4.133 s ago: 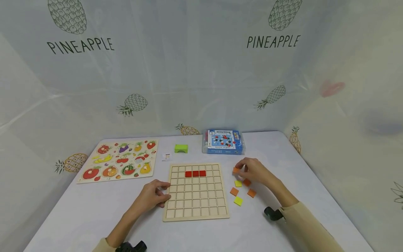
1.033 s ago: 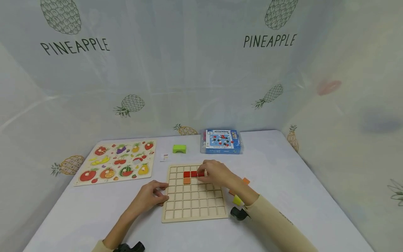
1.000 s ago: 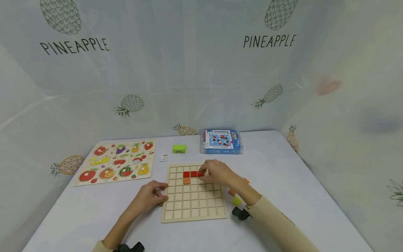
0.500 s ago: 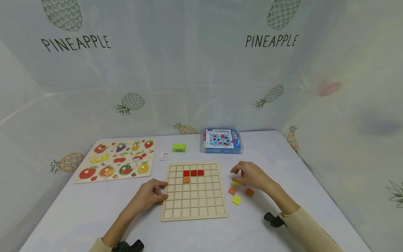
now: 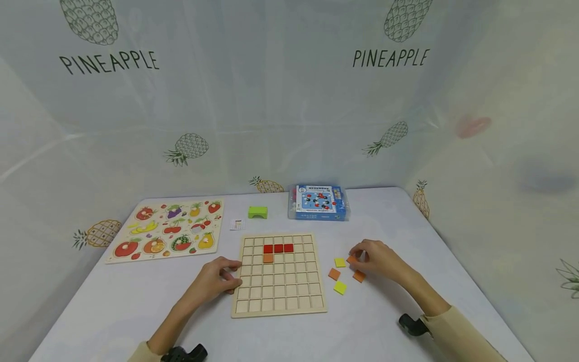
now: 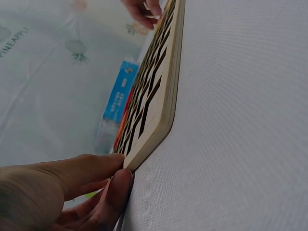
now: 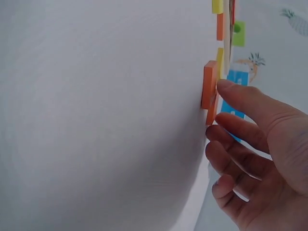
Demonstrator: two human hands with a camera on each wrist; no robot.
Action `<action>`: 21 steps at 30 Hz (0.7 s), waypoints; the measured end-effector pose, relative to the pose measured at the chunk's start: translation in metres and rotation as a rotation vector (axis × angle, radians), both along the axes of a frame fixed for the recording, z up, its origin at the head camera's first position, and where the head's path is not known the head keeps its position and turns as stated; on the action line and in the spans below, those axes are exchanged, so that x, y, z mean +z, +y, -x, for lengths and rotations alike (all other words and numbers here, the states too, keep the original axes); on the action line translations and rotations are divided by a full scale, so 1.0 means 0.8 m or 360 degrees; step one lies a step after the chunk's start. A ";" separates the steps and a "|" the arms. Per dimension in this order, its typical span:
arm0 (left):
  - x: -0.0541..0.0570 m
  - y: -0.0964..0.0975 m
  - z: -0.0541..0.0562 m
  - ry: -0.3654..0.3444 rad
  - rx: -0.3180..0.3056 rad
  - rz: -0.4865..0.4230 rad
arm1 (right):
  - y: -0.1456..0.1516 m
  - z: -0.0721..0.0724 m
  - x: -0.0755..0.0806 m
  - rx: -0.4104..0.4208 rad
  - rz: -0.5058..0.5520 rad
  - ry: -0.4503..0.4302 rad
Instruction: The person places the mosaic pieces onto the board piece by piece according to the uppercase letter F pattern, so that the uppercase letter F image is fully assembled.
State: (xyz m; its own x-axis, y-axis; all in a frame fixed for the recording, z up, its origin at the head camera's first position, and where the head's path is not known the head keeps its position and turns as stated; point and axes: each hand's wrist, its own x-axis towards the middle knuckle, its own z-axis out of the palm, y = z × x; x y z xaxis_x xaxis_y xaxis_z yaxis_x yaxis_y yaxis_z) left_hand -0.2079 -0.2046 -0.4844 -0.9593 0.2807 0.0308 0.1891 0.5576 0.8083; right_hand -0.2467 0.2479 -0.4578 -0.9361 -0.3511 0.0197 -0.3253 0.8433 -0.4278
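Observation:
At the left edge of a wooden grid board (image 5: pixel 279 306), my left hand (image 5: pixel 217 276) holds the rim with thumb and fingers. The left wrist view shows those fingertips at the board's corner. Three red tiles (image 5: pixel 278 248) lie in a row on the board, with one orange tile (image 5: pixel 268 258) below the leftmost. My right hand (image 5: pixel 377 259) pinches another orange tile (image 5: pixel 351 260) among the loose ones. Around it lie a yellow tile (image 5: pixel 340 262), two more orange tiles, one at the right (image 5: pixel 359 276), and a second yellow tile (image 5: pixel 340 287).
A fruit puzzle board (image 5: pixel 169 231) lies at the back left. Behind the grid board are a green arch block (image 5: pixel 258 212), a small printed card (image 5: pixel 237 224) and a blue boxed set (image 5: pixel 318 203). A pineapple-print sheet hangs behind the white table.
An orange tile now lies under the leftmost red one. My right hand has gone from the board back to the loose tiles on the right and taken hold of one. The left hand stays put.

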 end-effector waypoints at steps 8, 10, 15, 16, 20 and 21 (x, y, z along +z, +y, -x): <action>0.000 0.001 0.000 0.0003 0.0002 -0.0004 | 0.002 0.001 -0.002 0.0002 -0.0033 0.0045; 0.000 0.001 0.000 0.0002 0.0005 -0.0005 | 0.002 0.001 -0.001 0.0007 -0.0036 0.0049; 0.000 0.001 -0.001 0.0005 0.0009 -0.0005 | 0.004 0.002 -0.001 0.0007 -0.0018 0.0026; 0.000 0.001 -0.001 0.0008 0.0009 -0.0006 | 0.005 0.002 -0.002 0.0009 -0.0014 0.0025; 0.000 0.001 -0.002 0.0012 0.0009 -0.0007 | 0.008 0.003 -0.003 0.0013 -0.0017 0.0034; 0.000 0.001 -0.002 0.0010 0.0010 -0.0005 | 0.009 0.004 -0.003 0.0013 -0.0016 0.0033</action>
State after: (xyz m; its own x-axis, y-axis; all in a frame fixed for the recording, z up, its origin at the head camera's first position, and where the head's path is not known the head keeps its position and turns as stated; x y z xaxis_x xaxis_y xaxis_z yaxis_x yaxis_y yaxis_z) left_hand -0.2064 -0.2035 -0.4845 -0.9609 0.2742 0.0377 0.1904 0.5562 0.8090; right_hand -0.2497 0.2549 -0.4606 -0.9327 -0.3589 0.0359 -0.3409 0.8448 -0.4125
